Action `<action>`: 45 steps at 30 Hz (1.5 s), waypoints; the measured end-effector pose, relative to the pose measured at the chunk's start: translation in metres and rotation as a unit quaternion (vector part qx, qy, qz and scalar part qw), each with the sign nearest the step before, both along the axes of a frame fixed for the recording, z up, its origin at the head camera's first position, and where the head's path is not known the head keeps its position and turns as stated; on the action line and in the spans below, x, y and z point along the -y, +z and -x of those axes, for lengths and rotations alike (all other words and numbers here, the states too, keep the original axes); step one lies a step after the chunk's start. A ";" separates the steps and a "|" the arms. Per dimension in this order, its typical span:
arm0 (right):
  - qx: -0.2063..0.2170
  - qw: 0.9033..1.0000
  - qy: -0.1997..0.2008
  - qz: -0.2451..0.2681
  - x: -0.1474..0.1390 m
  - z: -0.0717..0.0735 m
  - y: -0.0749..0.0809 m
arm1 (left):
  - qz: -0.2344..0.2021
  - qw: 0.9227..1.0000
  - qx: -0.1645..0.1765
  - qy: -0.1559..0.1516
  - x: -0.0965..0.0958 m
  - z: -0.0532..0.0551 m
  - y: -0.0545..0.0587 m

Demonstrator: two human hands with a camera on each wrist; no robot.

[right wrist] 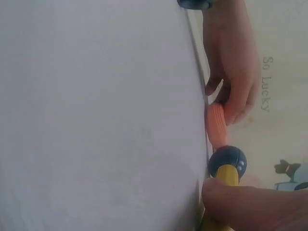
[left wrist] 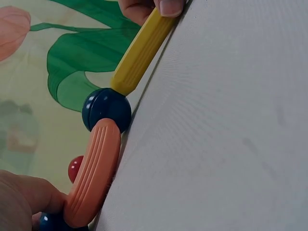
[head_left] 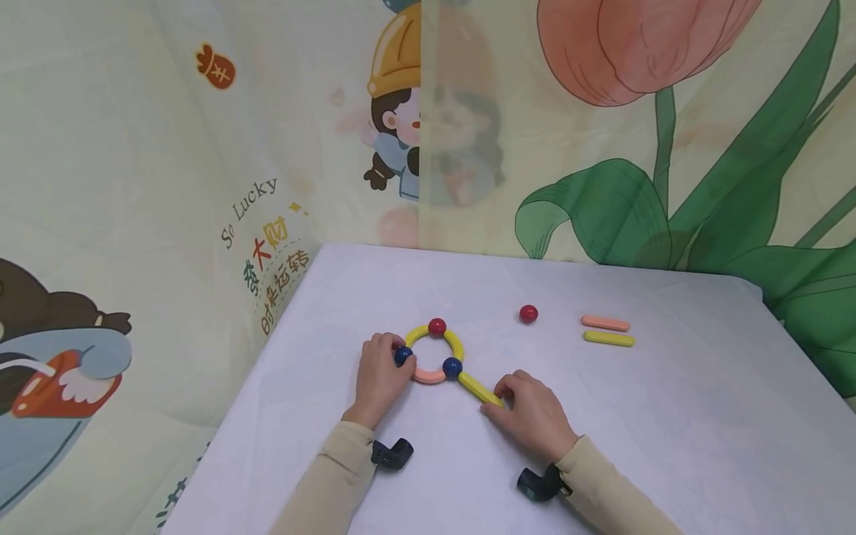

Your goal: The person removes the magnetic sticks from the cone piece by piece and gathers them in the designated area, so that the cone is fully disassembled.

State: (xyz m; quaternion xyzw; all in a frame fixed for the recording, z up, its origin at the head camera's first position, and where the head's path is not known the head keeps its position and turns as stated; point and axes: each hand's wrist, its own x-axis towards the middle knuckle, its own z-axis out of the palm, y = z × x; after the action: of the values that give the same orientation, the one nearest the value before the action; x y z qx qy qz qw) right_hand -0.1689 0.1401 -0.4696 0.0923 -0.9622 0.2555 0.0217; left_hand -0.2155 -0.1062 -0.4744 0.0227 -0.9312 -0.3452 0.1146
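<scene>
A small ring of curved rods and balls lies on the table. Two curved yellow rods (head_left: 458, 345) meet at a red ball (head_left: 437, 328) on the ring's far side, and a curved coral rod (left wrist: 94, 173) closes the near side between two blue balls. My left hand (head_left: 381, 377) holds the ring at its left blue ball (head_left: 403, 356), covering part of it. From the right blue ball (head_left: 452, 367) a straight yellow rod (head_left: 478, 388) sticks out toward me, its tip against the ball. Thumb and fingers of my right hand (head_left: 535, 416) pinch that rod's outer end.
Beyond the ring, a loose red ball (head_left: 528, 314) sits on the white table (head_left: 702, 386). Farther right lie a straight coral rod (head_left: 605, 323) and another straight yellow rod (head_left: 608, 339), side by side. Printed cloth (head_left: 468, 223) hangs behind the table's back edge.
</scene>
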 end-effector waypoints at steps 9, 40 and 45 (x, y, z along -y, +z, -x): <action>-0.006 0.999 -0.020 0.041 -0.006 0.011 -0.001 | 0.045 0.993 -0.066 -0.082 -0.002 -0.001 -0.001; -0.035 0.995 -0.010 0.091 -0.015 0.018 -0.005 | 0.193 0.967 -0.098 -0.134 -0.019 -0.005 0.006; -0.041 0.993 -0.035 0.105 -0.038 0.019 -0.007 | 0.187 0.972 -0.073 -0.124 -0.017 -0.006 0.007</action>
State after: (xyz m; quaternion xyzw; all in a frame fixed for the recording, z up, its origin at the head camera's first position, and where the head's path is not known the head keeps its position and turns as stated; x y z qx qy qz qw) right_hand -0.1875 0.1779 -0.4768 0.0661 -0.9308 0.3504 0.0801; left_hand -0.2097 -0.0895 -0.4674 -0.1404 -0.9639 -0.1773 0.1403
